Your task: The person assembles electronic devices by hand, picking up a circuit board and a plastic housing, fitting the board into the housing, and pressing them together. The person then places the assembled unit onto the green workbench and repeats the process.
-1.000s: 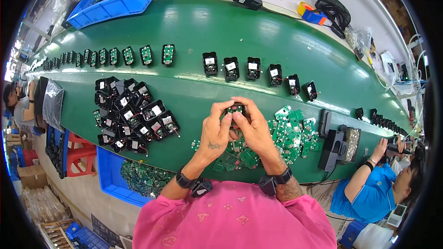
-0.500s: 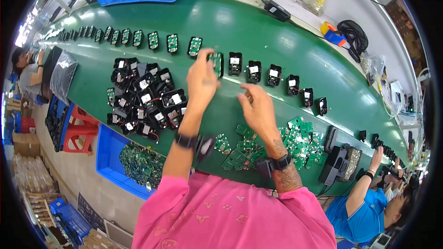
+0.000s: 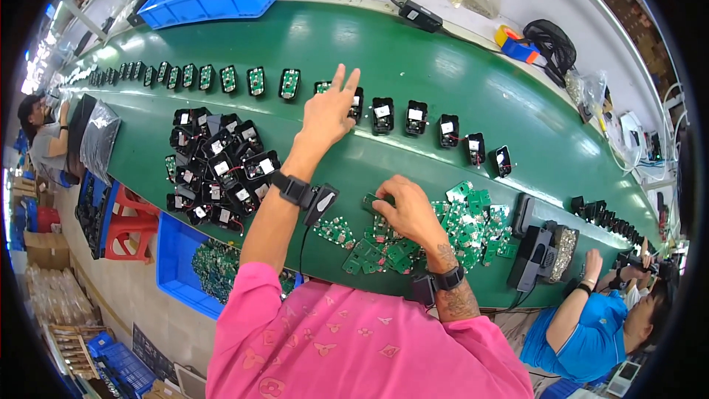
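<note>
1. Left hand (image 3: 327,114), upper centre: fingers extended and spread, no grip evident, beside a black housing (image 3: 357,108); contact cannot be told.
2. Right hand (image 3: 408,209), centre: fingers curled, thumb and forefinger apparently pinching a green circuit board (image 3: 368,202).
3. Loose boards (image 3: 473,225), lower centre and right: a spread pile, not yet in housings.
4. Board-topped housings (image 3: 290,85), upper left: long row, judged done; the farthest are too small to verify.
5. Boardless housings (image 3: 382,116), right of upper centre: slanting row, white parts exposed, judged outstanding.
6. Heaped housings (image 3: 221,168), left of centre: mostly white parts exposed, judged likewise outstanding.
7. Surface: glossy green tabletop (image 3: 347,29); blue crate (image 3: 221,9) at upper left.
8. Room: red stool (image 3: 127,233) and blue bin (image 3: 167,270), lower left; co-workers at far left (image 3: 48,148) and lower right (image 3: 587,332).
</note>
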`<action>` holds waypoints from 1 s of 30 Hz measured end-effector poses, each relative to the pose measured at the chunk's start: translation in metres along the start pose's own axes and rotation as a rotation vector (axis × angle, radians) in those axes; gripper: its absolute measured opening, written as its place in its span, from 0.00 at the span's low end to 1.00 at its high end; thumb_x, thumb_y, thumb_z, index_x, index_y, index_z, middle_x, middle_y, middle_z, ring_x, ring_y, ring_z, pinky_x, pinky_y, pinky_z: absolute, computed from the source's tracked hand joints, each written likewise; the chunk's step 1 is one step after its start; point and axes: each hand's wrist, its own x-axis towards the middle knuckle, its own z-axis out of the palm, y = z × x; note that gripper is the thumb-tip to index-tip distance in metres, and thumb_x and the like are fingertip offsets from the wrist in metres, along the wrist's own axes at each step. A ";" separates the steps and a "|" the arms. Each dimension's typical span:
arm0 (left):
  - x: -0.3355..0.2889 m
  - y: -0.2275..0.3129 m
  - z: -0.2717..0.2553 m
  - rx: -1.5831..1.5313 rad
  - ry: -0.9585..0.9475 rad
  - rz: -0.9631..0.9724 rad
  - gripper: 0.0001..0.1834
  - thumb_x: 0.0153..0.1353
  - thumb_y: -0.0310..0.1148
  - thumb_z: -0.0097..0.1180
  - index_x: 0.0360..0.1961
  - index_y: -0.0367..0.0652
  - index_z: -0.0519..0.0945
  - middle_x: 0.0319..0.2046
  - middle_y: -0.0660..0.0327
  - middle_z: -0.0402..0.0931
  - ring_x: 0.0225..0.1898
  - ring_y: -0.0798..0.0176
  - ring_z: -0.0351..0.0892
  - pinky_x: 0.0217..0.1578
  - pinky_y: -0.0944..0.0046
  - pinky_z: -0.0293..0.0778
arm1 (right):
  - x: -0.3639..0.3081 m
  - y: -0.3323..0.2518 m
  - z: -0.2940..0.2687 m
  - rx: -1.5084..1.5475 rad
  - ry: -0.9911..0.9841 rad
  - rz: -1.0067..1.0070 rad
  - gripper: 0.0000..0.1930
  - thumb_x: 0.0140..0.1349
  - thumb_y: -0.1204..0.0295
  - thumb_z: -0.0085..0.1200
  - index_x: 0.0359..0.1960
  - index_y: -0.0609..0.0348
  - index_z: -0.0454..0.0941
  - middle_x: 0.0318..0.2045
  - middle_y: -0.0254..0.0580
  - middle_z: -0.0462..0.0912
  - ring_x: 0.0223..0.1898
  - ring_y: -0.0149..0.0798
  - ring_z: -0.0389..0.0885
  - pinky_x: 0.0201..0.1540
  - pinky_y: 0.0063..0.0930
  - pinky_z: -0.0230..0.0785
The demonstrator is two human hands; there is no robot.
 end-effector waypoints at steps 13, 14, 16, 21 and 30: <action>-0.060 0.000 0.005 -0.813 0.064 0.044 0.44 0.45 0.30 0.70 0.68 0.43 0.70 0.53 0.57 0.72 0.49 0.59 0.77 0.49 0.59 0.76 | -0.015 0.031 -0.008 0.713 0.046 0.322 0.18 0.63 0.74 0.60 0.53 0.70 0.79 0.26 0.35 0.82 0.30 0.25 0.80 0.33 0.22 0.74; -0.072 -0.001 0.010 -1.182 0.041 0.046 0.45 0.44 0.28 0.70 0.68 0.40 0.69 0.54 0.59 0.71 0.49 0.62 0.75 0.48 0.59 0.76 | -0.016 0.031 -0.009 0.719 0.039 0.321 0.18 0.63 0.74 0.60 0.53 0.70 0.79 0.26 0.35 0.82 0.30 0.25 0.80 0.33 0.22 0.74; -0.093 0.002 0.016 -1.402 -0.040 -0.048 0.41 0.47 0.22 0.70 0.66 0.40 0.71 0.60 0.58 0.65 0.58 0.62 0.70 0.54 0.61 0.75 | -0.019 0.027 -0.015 1.080 -0.045 0.350 0.18 0.62 0.77 0.61 0.53 0.70 0.79 0.29 0.35 0.83 0.34 0.28 0.84 0.37 0.21 0.77; -0.114 0.011 0.031 -1.517 -0.143 0.062 0.34 0.50 0.23 0.68 0.61 0.37 0.74 0.61 0.55 0.66 0.54 0.62 0.75 0.50 0.61 0.76 | -0.023 0.019 -0.030 0.835 -0.316 0.475 0.06 0.64 0.77 0.60 0.41 0.65 0.82 0.36 0.41 0.85 0.36 0.27 0.84 0.38 0.21 0.76; -0.127 0.021 0.052 -1.569 -0.249 -0.042 0.09 0.56 0.19 0.62 0.40 0.34 0.82 0.61 0.52 0.68 0.35 0.69 0.77 0.30 0.71 0.74 | -0.036 0.016 -0.025 1.167 -0.055 0.293 0.10 0.72 0.73 0.50 0.45 0.69 0.77 0.28 0.39 0.81 0.25 0.29 0.80 0.30 0.22 0.77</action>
